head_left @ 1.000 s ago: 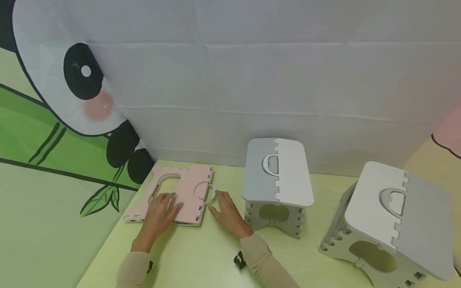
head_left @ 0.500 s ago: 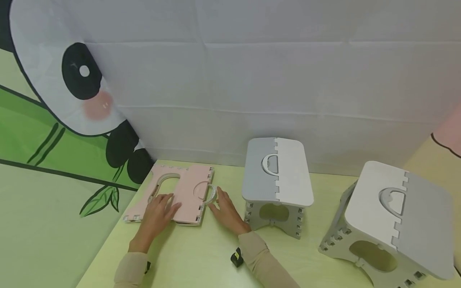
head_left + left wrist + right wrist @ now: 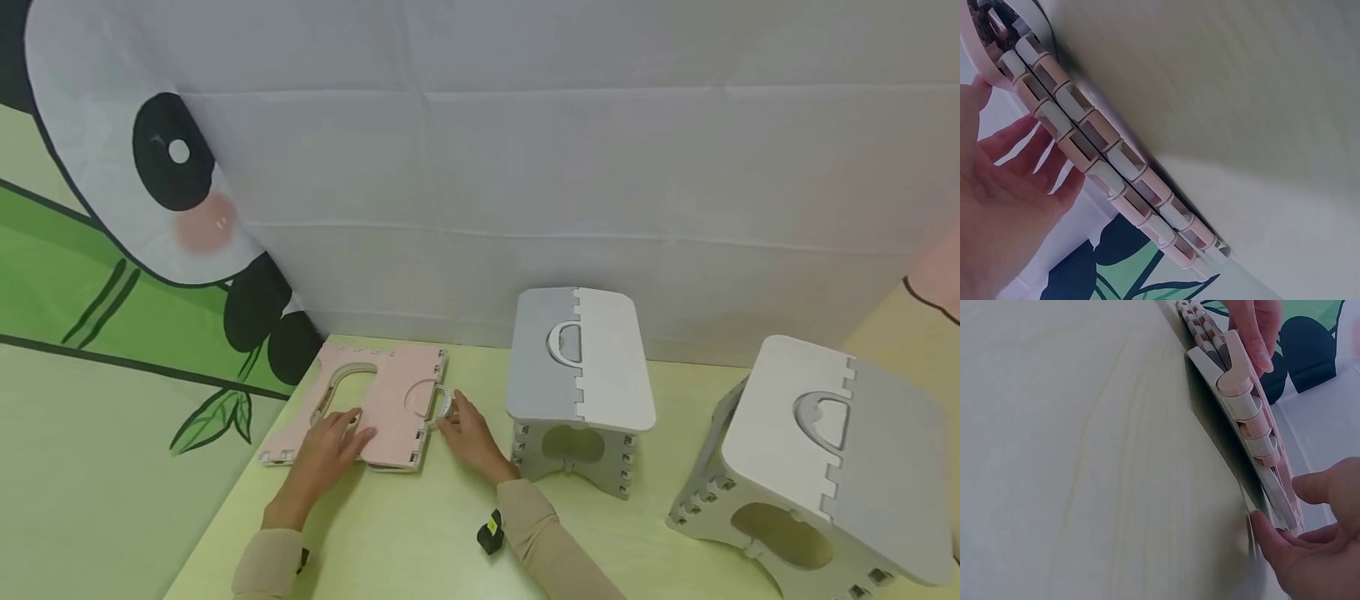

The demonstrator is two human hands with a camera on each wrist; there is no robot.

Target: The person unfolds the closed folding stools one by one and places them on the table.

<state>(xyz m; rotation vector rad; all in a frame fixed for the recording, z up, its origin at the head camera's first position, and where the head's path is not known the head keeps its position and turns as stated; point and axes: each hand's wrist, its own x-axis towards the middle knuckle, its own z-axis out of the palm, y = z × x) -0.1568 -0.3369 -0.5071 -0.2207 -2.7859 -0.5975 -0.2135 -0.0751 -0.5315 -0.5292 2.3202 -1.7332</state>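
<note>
The right grip (image 3: 472, 439) has just come closer and now pinches the handle (image 3: 448, 402) of the folded pink stool (image 3: 387, 400), lying between it and the loosely resting left grip (image 3: 322, 452); both sides seem steadied.

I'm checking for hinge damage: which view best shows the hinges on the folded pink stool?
The left wrist view: long rows of hinges run close up, segments distinct. The right wrist view shows a shorter row nearby, more behind; the head view shows the folded pink stool from above, hinges small.
</note>
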